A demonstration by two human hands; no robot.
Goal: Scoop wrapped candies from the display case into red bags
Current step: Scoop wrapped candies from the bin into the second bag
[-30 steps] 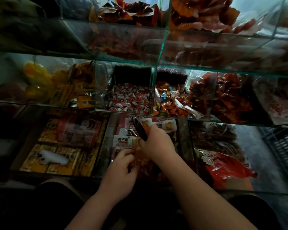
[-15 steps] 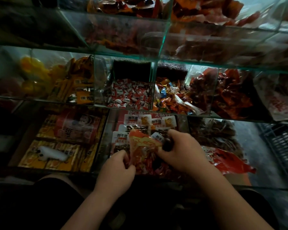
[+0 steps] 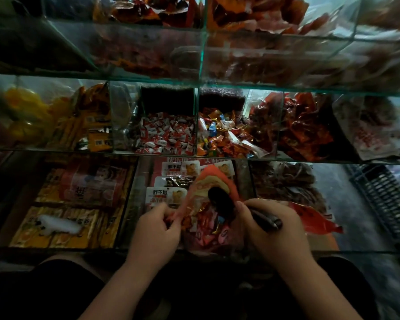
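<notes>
Two hands are seen at work in front of the display case (image 3: 201,54). The red bag (image 3: 211,181) is held open just in front of the lowest shelf. Its near edge is pinched by the curled fingers of the left hand (image 3: 158,227). A dark scoop (image 3: 221,200) is gripped by its handle in the right hand (image 3: 275,229), and its bowl is tipped into the mouth of the bag. Wrapped candies (image 3: 206,234) can be seen inside the bag, so the pouring step seems to be in hand. Next, the scoop would likely need to be lifted out and taken to the mixed candies (image 3: 219,137) on the middle shelf, with the bag held wide. "胖不墩" can be read on the white packets (image 3: 162,192) behind the bag. Other writing is too dim to be read.
</notes>
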